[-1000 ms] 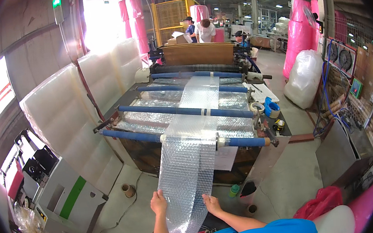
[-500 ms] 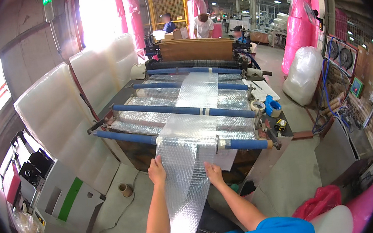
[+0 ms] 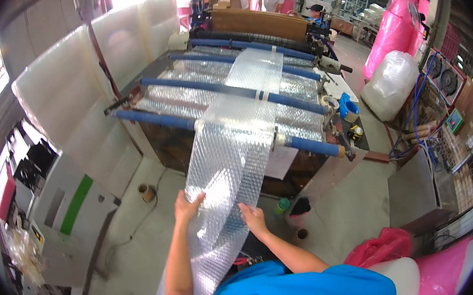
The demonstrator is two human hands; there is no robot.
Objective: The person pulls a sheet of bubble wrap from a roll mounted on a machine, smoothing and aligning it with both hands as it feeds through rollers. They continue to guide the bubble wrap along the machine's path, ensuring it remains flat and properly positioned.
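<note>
A long clear strip of bubble wrap (image 3: 228,154) comes over the blue rollers and hangs down toward my body. My left hand (image 3: 187,207) grips its left edge, the thumb lying on top of the film. Opposite, my right hand (image 3: 253,218) pinches the right edge between thumb and curled fingers. Between my hands the film is creased and shiny. The front blue roller (image 3: 310,146) carries the strip, and a second blue roller (image 3: 208,92) lies behind it. The strip's lower end passes out of sight beside my blue shirt.
Blue tape (image 3: 348,108) and a yellow tape measure (image 3: 354,132) lie on the machine's right side. A grey cabinet (image 3: 72,220) stands left, and a cardboard core (image 3: 147,192) on the floor. Wrapped pink rolls (image 3: 396,32) stand at right. Several people are behind the machine.
Both hands have come down and toward my body, still on the bubble wrap's edges, and slightly left in the picture. More strip now hangs in front of the roller. The view has tilted downward.
</note>
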